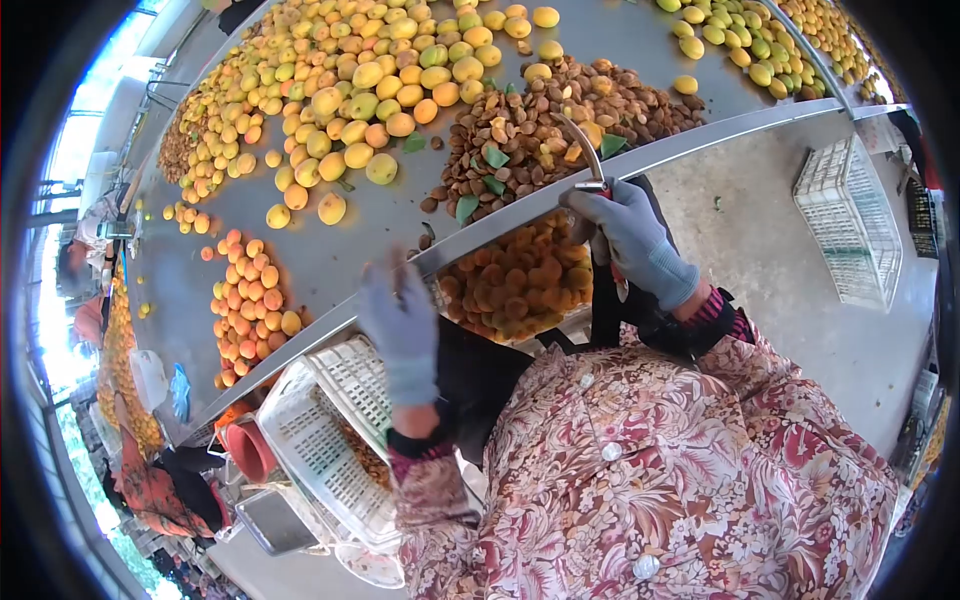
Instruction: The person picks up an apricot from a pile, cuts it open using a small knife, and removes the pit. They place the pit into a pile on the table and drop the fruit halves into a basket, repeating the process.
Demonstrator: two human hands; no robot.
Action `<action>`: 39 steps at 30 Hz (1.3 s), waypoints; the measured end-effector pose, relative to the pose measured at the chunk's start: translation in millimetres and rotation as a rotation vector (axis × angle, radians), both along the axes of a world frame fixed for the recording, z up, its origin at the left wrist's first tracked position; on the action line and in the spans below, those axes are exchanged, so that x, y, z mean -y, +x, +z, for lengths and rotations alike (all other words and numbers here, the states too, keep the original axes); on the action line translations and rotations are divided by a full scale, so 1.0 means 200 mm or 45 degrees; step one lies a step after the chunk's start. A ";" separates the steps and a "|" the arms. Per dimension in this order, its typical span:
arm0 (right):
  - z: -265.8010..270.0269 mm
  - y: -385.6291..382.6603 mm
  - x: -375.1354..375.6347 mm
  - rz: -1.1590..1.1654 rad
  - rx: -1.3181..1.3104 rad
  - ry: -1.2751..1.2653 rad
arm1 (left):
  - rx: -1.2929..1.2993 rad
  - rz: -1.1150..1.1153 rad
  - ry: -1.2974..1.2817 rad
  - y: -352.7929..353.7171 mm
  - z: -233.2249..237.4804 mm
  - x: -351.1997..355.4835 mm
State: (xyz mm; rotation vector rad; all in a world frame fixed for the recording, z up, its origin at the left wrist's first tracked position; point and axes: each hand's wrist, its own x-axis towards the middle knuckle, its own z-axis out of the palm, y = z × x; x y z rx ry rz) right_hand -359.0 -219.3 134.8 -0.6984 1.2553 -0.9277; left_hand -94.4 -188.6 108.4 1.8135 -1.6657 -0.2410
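My right hand (635, 240), in a grey glove, is closed round a curved knife (590, 150). Its hooked blade points up over the table edge, and a bit of red handle shows below the fist. Smeared by motion, my left hand (400, 325) is raised at the table's edge, also gloved; its fingers are too blurred to tell what they hold, if anything. Beyond the knife lies a heap of brown pits (520, 140) with a few green leaves. Below the edge, between my hands, a container of orange apricot halves (515, 275) is partly hidden.
Whole apricots (350, 110) cover much of the metal table (320, 260), with a smaller pile of orange apricots (250, 305) at left. White crates (325, 420) stand beside my left arm, near a red bucket (248, 450). Another white crate (850, 220) sits right. People are at far left.
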 end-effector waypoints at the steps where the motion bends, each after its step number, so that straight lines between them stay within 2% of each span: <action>1: -0.01 0.00 0.00 -0.002 0.005 0.009 | 0.237 0.028 0.041 0.10 -0.02 0.07; 2: 0.00 0.00 0.00 -0.002 -0.015 0.006 | 0.471 0.052 0.082 0.19 -0.03 0.13; 3: 0.00 0.00 -0.01 -0.001 -0.035 0.002 | 0.474 0.047 0.092 0.29 -0.06 0.19; 5: 0.02 0.00 0.00 0.001 -0.033 0.015 | 0.273 0.000 0.771 0.40 -0.14 0.30; 6: 0.02 0.00 0.00 0.011 -0.029 0.017 | 0.275 -0.009 0.775 0.38 -0.12 0.34; 8: 0.02 -0.02 -0.01 0.029 -0.030 0.006 | 0.258 0.008 1.079 0.37 -0.07 0.38; 9: 0.01 -0.01 0.00 0.051 -0.027 -0.011 | 0.265 0.015 1.075 0.38 -0.05 0.36; 11: 0.08 -0.01 0.01 0.137 0.031 0.033 | -1.077 -0.309 0.513 0.32 0.00 0.27; 12: 0.13 -0.01 -0.01 0.230 0.077 0.095 | -1.074 -0.314 0.523 0.27 0.03 0.25; 13: 0.17 -0.01 -0.02 0.228 0.075 0.096 | -1.721 -0.497 0.428 0.20 0.07 0.22; 14: 0.22 -0.01 -0.03 0.356 0.125 0.117 | -2.364 -0.683 0.292 0.13 0.12 0.20; 15: 0.25 0.00 -0.03 0.483 0.171 0.132 | -2.366 -0.695 0.285 0.03 0.16 0.17; 17: 0.28 0.02 -0.06 0.544 0.165 0.119 | -2.541 -0.694 0.305 -0.15 0.23 0.12; 19: 0.29 0.02 -0.07 0.657 0.149 0.100 | -2.472 -0.636 0.348 -0.23 0.27 0.09; 20: 0.29 0.01 -0.09 0.642 0.137 0.097 | -2.395 -0.562 0.379 -0.27 0.27 0.08; 21: 0.29 0.02 -0.11 0.624 0.137 0.053 | -2.184 -0.581 0.289 -0.29 0.26 0.07; 22: 0.28 0.03 -0.12 0.615 0.142 0.009 | -2.182 -0.583 0.287 -0.31 0.26 0.05; 24: 0.26 0.00 -0.14 0.671 0.181 0.044 | -1.507 -0.484 0.146 -0.34 0.28 0.02; 26: 0.25 -0.01 -0.17 0.802 -0.129 -0.090 | -1.474 -0.442 0.104 -0.37 0.28 0.01; 28: 0.27 -0.02 -0.19 0.775 -0.106 -0.036 | -0.976 -0.419 -0.085 -0.37 0.25 0.01; 30: 0.27 -0.04 -0.20 0.832 -0.364 -0.237 | -0.980 -0.387 -0.052 -0.37 0.25 0.00; 32: 0.26 -0.05 -0.21 0.848 -0.396 -0.327 | -0.985 -0.356 -0.017 -0.38 0.26 -0.01; 33: 0.26 -0.06 -0.21 0.865 -0.429 -0.418 | -0.887 -0.392 -0.067 -0.38 0.26 -0.01; 34: 0.25 -0.06 -0.21 0.862 -0.429 -0.417 | -0.790 -0.426 -0.115 -0.39 0.27 -0.01; 39: 0.24 -0.06 -0.21 0.912 -0.659 -0.441 | -0.865 -0.460 -0.146 -0.39 0.26 -0.01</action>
